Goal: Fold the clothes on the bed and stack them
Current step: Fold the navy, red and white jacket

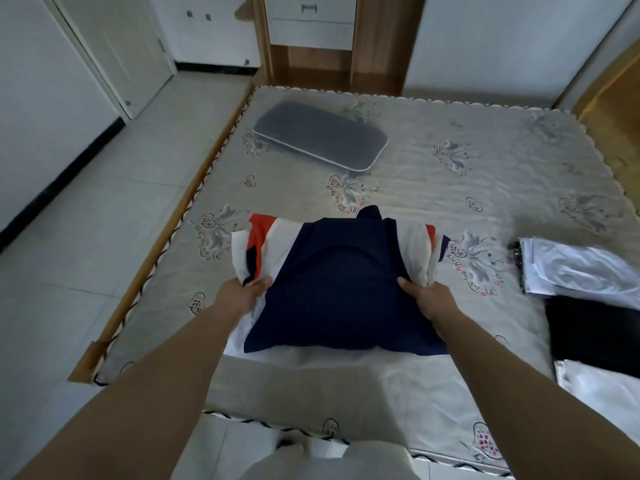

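Both hands, left [244, 292] and right [431, 299], pinch navy shirt [341, 282]; gray pillow [320, 135] behind, folded clothes [585, 268] right, cut off.

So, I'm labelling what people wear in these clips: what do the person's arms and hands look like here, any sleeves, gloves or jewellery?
Both forearms are bare up to the frame's edge, with no sleeve in view. The left hand and right hand wear no gloves, and no watch, bracelet or ring shows on the visible parts. The fingers are mostly tucked under fabric, so rings there cannot be ruled out.
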